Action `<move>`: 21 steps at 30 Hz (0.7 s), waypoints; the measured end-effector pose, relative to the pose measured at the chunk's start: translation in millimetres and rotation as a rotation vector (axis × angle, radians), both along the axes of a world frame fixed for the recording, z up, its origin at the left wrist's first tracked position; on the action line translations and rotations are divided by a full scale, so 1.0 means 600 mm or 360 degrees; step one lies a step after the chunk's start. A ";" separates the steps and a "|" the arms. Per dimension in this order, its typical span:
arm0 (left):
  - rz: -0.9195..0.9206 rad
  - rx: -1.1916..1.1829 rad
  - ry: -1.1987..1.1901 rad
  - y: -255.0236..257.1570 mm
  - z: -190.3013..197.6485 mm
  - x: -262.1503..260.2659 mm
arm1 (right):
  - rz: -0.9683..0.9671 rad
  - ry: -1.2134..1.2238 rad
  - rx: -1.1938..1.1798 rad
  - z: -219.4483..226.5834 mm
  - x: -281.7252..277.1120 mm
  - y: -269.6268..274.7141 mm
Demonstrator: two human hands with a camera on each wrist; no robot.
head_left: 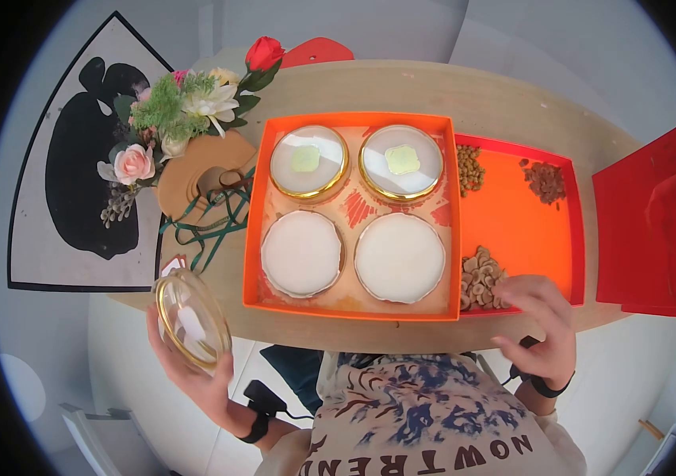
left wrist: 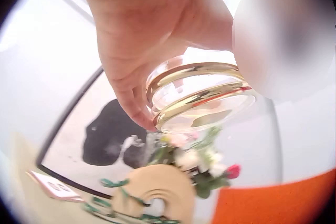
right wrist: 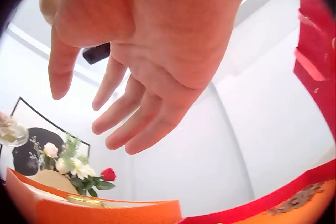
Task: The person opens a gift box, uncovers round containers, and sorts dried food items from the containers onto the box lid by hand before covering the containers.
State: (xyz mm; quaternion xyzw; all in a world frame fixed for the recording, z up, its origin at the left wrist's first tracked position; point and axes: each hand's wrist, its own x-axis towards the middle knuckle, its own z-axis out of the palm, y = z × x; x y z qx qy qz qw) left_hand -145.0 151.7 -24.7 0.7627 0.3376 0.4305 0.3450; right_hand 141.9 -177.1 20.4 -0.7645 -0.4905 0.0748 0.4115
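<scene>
My left hand (head_left: 203, 386) grips a clear round container with gold bands (head_left: 193, 321), tilted on its side, left of the orange box (head_left: 354, 314). In the left wrist view, fingers wrap round the side of the container (left wrist: 197, 95), and a pale patch shows through its face. Inside the box stand two gold-rimmed round containers (head_left: 308, 161) with pale yellow labels in the back row. Two white round shapes (head_left: 400, 258) fill its front row. My right hand (head_left: 548, 329) holds nothing, its fingers loosely bent near a heap of dried slices (head_left: 480, 278).
A red-rimmed orange tray (head_left: 512, 238) beside the box also bears greenish pellets (head_left: 469, 169) and brown bits (head_left: 544, 182). Red bags (head_left: 651, 230) stand at right. Artificial flowers (head_left: 187, 111), green ribbons (head_left: 215, 214) and a framed black-and-white picture (head_left: 88, 174) are at left.
</scene>
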 end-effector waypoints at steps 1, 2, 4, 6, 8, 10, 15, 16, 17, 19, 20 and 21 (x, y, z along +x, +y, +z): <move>0.0006 -0.0003 -0.0006 -0.025 0.013 0.017 | 0.0153 -0.0054 0.0011 0.007 -0.004 0.014; -0.0147 -0.0190 -0.0282 -0.052 0.025 0.044 | 0.0163 -0.0060 0.0007 0.007 -0.016 0.033; -0.0482 -0.0594 -0.0664 -0.113 0.031 0.099 | 0.0212 -0.0018 0.0296 -0.002 -0.041 0.076; -0.1002 -0.0675 -0.0594 -0.123 0.019 0.141 | 0.0336 -0.0064 0.0303 -0.008 -0.050 0.106; -0.1336 -0.0526 -0.0419 -0.116 0.010 0.175 | 0.0472 -0.0012 0.0329 -0.024 -0.057 0.126; -0.1587 -0.0886 -0.0408 -0.134 0.015 0.203 | 0.0387 -0.0018 0.0340 -0.024 -0.061 0.135; -0.1660 -0.1208 -0.0286 -0.141 0.010 0.209 | 0.0285 -0.0006 0.0487 -0.051 -0.053 0.145; -0.1670 -0.1219 -0.0218 -0.142 0.009 0.208 | 0.0289 0.0049 0.0496 -0.052 -0.054 0.146; -0.1665 -0.1224 -0.0216 -0.142 0.010 0.206 | 0.0294 0.0107 0.0504 -0.054 -0.056 0.147; -0.1625 -0.1333 -0.0213 -0.142 0.015 0.203 | 0.0309 0.0121 0.0511 -0.057 -0.057 0.149; -0.1617 -0.1332 -0.0215 -0.141 0.013 0.202 | 0.0324 0.0125 0.0522 -0.058 -0.056 0.150; -0.1622 -0.1276 -0.0213 -0.140 0.009 0.201 | 0.0335 0.0126 0.0523 -0.060 -0.056 0.152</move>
